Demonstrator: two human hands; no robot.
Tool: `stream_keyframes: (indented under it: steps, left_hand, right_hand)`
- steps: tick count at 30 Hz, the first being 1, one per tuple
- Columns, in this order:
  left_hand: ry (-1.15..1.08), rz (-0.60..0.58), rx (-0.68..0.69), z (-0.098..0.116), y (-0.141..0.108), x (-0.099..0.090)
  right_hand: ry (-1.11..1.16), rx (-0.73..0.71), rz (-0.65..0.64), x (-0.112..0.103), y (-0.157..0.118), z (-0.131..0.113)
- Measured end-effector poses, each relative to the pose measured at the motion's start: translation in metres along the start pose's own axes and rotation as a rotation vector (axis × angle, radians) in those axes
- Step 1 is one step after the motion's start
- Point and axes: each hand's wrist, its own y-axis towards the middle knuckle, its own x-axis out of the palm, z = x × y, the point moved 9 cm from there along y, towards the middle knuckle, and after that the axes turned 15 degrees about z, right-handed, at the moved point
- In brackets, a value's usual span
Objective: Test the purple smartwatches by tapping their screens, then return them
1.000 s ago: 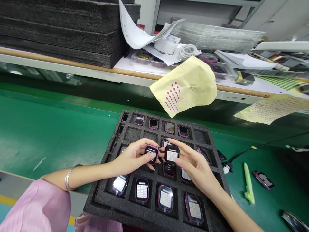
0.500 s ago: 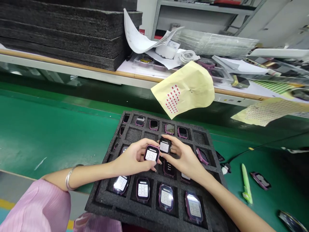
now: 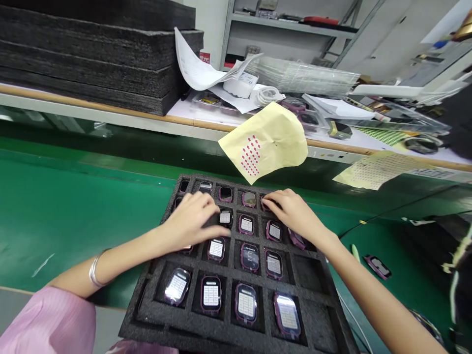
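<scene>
Starting at the left, a green bench [image 3: 73,196] runs beside a black foam tray [image 3: 151,322] full of little watches, each in its own square hole. The left hand [image 3: 191,221] is over the tray's left side, a bit blurry. Its grip is open, with a wide gap between the thumb and the pointing finger. Just right of that gap sits a black smartwatch [image 3: 225,218] with a lit screen, much nearer to this hand than to the other one. It looks almost square, so I can't tell its long side; I can't tell if the thumb touches it either. Farther right, in the far row, a purple smartwatch [image 3: 264,203] sits in its hole, mostly hidden by fingers, so its long side can't be seen. The right hand [image 3: 293,211] comes at it from the right. Its fingertips are on that watch, but I can't tell if they pinch it.
</scene>
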Motion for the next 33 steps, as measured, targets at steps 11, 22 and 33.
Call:
stream_keyframes:
  steps: [11,22,33]
  left_hand:
    - [-0.032,0.114,-0.499,-0.099,0.036,0.028]
    - [-1.362,0.102,-0.8,-0.048,0.024,0.02]
    - [-1.461,0.114,-0.939,-0.037,0.01,0.019]
  right_hand:
    - [0.27,0.34,0.165,0.013,-0.005,0.052]
    - [1.394,0.674,0.029,-0.007,-0.011,-0.025]
    - [1.558,0.64,-0.141,0.004,-0.026,-0.056]
